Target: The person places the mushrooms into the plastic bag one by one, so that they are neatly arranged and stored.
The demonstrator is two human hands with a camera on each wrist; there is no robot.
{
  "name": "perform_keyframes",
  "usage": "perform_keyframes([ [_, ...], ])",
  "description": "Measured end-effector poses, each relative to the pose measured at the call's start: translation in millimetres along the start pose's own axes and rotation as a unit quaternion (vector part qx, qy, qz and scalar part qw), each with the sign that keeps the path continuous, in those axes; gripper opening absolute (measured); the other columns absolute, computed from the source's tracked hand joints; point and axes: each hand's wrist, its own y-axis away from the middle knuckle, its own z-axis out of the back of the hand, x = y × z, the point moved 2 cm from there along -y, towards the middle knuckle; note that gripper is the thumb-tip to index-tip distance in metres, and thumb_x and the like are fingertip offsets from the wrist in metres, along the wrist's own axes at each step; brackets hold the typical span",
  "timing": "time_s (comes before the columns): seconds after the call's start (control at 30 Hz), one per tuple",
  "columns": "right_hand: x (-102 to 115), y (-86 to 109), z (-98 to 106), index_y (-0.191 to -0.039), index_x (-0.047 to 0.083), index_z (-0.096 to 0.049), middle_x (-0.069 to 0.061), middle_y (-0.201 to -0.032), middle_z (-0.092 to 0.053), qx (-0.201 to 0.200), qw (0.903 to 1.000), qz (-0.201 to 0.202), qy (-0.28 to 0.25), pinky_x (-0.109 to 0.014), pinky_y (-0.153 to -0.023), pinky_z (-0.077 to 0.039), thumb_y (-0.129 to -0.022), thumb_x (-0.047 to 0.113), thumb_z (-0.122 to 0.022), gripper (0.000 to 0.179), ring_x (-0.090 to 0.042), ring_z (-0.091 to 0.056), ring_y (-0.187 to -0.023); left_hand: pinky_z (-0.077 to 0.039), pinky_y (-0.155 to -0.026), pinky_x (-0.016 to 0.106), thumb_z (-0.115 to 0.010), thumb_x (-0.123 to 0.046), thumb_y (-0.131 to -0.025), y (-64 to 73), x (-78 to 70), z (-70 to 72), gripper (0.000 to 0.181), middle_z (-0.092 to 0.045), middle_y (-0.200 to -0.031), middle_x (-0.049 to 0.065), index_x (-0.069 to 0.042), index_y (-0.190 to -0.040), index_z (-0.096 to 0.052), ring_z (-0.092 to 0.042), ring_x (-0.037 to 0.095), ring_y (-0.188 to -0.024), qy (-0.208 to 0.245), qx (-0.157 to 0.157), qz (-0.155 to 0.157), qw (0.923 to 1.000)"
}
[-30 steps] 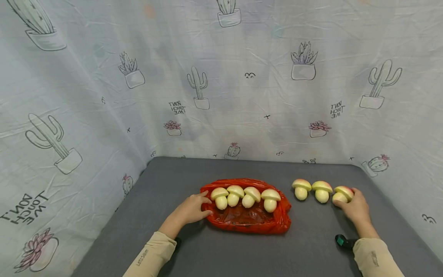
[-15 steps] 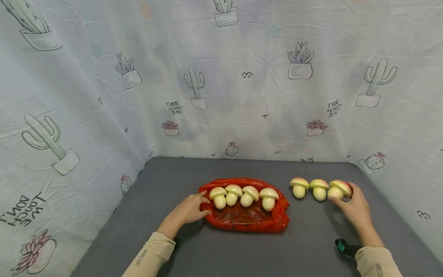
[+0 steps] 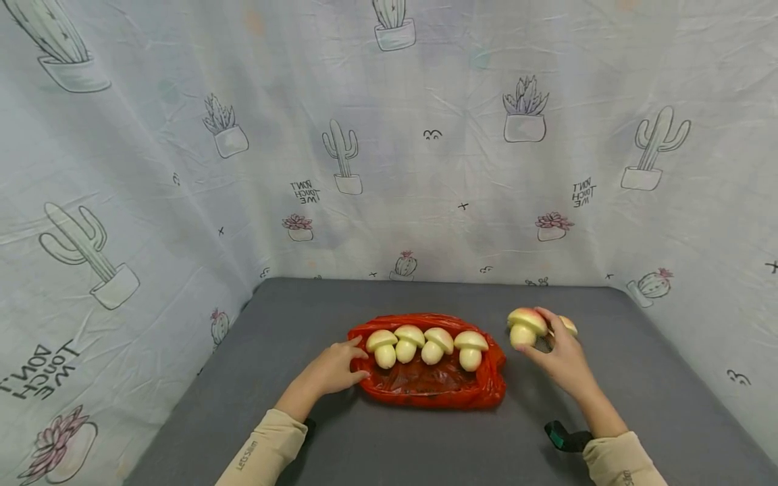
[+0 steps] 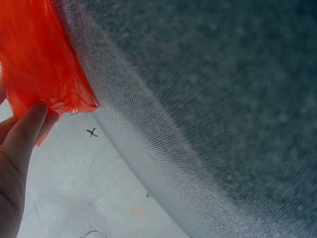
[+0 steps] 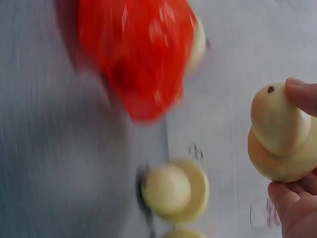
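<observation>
A red plastic bag (image 3: 425, 398) lies spread open on the grey table, with several pale yellow toy mushrooms (image 3: 433, 345) in a row inside it. My left hand (image 3: 331, 369) grips the bag's left edge; the thumb and fingers pinch the red film (image 4: 42, 59) in the left wrist view. To the right of the bag, my right hand (image 3: 562, 358) holds another toy mushroom (image 5: 280, 126) between thumb and fingers, its rounded stem showing a small dark spot. In the head view, a toy mushroom (image 3: 570, 326) shows partly behind the right hand.
In the right wrist view, a loose toy mushroom (image 5: 168, 191) lies on the table, with part of another (image 5: 183, 234) at the lower edge. The grey table (image 3: 413, 452) ends at a patterned cloth backdrop (image 3: 389, 155). A dark wrist device (image 3: 568, 437) sits at the right cuff.
My right hand has picked up the rightmost toy mushroom and carried it left, over the other loose ones toward the bag. The left hand stays at the bag's edge.
</observation>
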Motion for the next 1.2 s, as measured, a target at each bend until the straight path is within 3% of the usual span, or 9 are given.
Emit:
perform_keyframes([
  [0.1,8,-0.6,-19,-0.144,-0.004,-0.028,-0.026,-0.137,-0.043,0.022,0.9995,0.013,-0.02,-0.042,-0.098,-0.042,-0.083,0.018,-0.073,0.079,-0.042,-0.043,-0.126,-0.046,-0.095,0.052,-0.072,-0.023,-0.084,0.0,0.1,-0.3,0.033,-0.047,-0.139,0.025,-0.004,-0.11,-0.07,-0.052,0.043,-0.121,0.008,0.002,0.004,1.0],
  [0.2,17,-0.8,-37,-0.144,-0.003,-0.029,-0.024,-0.138,-0.043,0.045,0.9978,0.022,-0.042,-0.05,-0.1,-0.038,-0.083,0.018,-0.073,0.078,-0.04,-0.043,-0.127,-0.046,-0.095,0.051,-0.072,-0.024,-0.084,-0.5,0.5,-0.3,0.032,-0.047,-0.139,0.024,-0.004,-0.11,-0.07,-0.052,0.042,-0.121,0.007,0.003,0.005,1.0],
  [0.37,35,-3.4,-69,-0.144,0.001,-0.033,-0.02,-0.136,-0.048,0.077,0.9941,0.045,-0.062,-0.051,-0.097,-0.044,-0.082,0.022,-0.075,0.078,-0.037,-0.051,-0.121,-0.046,-0.096,0.05,-0.072,-0.025,-0.084,-0.9,1.7,-1.4,0.033,-0.047,-0.14,0.024,-0.005,-0.11,-0.071,-0.051,0.041,-0.122,0.005,0.003,0.006,1.0],
  [0.73,75,-3.3,-138,-0.144,0.004,-0.037,-0.012,-0.143,-0.044,0.173,0.9815,0.068,-0.047,-0.051,-0.1,-0.041,-0.08,0.031,-0.076,0.079,-0.029,-0.047,-0.128,-0.047,-0.095,0.049,-0.072,-0.024,-0.084,-2.7,0.5,-0.6,0.031,-0.047,-0.14,0.024,-0.006,-0.109,-0.071,-0.052,0.041,-0.121,0.002,0.003,0.007,1.0],
  [1.2,81,3.1,-173,-0.142,0.002,-0.037,-0.015,-0.142,-0.045,0.229,0.9709,0.071,-0.007,-0.051,-0.103,-0.038,-0.082,0.032,-0.074,0.077,-0.032,-0.044,-0.13,-0.047,-0.095,0.049,-0.072,-0.024,-0.084,-3.5,1.6,-1.2,0.033,-0.047,-0.139,0.024,-0.004,-0.11,-0.07,-0.054,0.04,-0.119,-0.003,-0.004,-0.006,1.0],
])
